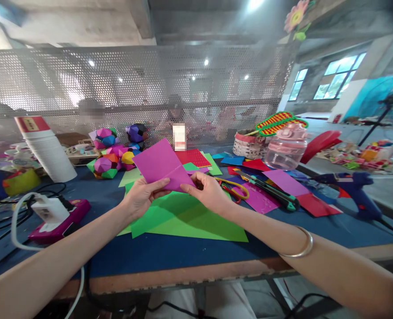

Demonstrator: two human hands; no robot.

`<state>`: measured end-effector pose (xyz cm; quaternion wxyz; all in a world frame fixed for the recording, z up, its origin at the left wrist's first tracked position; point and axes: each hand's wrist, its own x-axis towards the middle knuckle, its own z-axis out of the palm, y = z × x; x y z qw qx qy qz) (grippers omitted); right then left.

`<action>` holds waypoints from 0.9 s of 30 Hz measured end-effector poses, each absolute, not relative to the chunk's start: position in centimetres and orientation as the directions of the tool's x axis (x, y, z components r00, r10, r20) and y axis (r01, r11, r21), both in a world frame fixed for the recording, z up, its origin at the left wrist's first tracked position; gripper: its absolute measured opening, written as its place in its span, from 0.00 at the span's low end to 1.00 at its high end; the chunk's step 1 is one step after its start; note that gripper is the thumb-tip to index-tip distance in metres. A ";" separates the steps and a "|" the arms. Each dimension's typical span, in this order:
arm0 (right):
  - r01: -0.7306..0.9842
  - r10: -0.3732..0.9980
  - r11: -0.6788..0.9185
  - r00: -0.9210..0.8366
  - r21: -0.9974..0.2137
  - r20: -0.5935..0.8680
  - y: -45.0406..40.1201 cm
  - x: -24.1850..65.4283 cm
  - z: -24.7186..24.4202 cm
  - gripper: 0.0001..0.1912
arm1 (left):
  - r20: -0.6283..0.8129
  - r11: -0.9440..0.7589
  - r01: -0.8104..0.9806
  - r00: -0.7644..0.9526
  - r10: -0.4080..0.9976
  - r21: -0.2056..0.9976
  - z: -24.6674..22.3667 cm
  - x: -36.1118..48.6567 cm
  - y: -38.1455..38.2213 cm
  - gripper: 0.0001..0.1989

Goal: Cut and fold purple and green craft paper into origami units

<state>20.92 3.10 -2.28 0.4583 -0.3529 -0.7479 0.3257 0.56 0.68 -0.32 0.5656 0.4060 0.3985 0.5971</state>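
A purple sheet of paper (pixel 159 160) is raised above the table, tilted, with a crease across its lower part. My left hand (pixel 146 193) pinches its lower left side, thumb on top. At the lower right corner my right hand (pixel 207 189) grips the same sheet between thumb and fingers; a bangle circles that wrist. Beneath both hands lie green paper sheets (pixel 190 219). Just right of my right hand are scissors with yellow handles (pixel 239 189) and a green-and-black utility knife (pixel 273 191).
Folded-paper balls (pixel 105 165), stacked paper cups (pixel 48 150) and a magenta power strip (pixel 78 212) stand left. Rightward are a pink water bottle (pixel 286 148), a basket (pixel 249 144), red paper (pixel 318 204) and a blue glue gun (pixel 359 190). A perforated screen (pixel 116 79) rises behind.
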 end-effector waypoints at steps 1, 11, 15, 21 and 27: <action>0.215 0.824 0.538 -0.341 -0.815 0.454 3.1 21.0 -2.2 0.20 | 0.035 -0.045 -0.352 -0.034 0.999 0.935 -0.3 0.5 0.7 0.13; 0.305 0.810 0.580 -0.320 -0.756 0.492 2.6 21.0 -1.7 0.18 | 0.038 -0.030 -0.353 0.014 0.999 0.935 -0.7 0.3 1.0 0.15; 0.333 0.809 0.586 -0.305 -0.739 0.503 2.7 21.0 -1.8 0.17 | 0.035 -0.014 -0.353 0.052 0.998 0.936 -0.7 0.3 1.0 0.14; 0.326 0.805 0.591 -0.291 -0.738 0.517 3.1 21.0 -2.0 0.16 | 0.089 -0.031 -0.389 0.132 0.987 0.921 -1.0 0.5 0.7 0.17; 0.312 0.807 0.588 -0.290 -0.746 0.514 2.8 20.9 -1.9 0.15 | 0.053 -0.023 -0.368 0.073 0.996 0.929 -0.9 0.9 0.6 0.14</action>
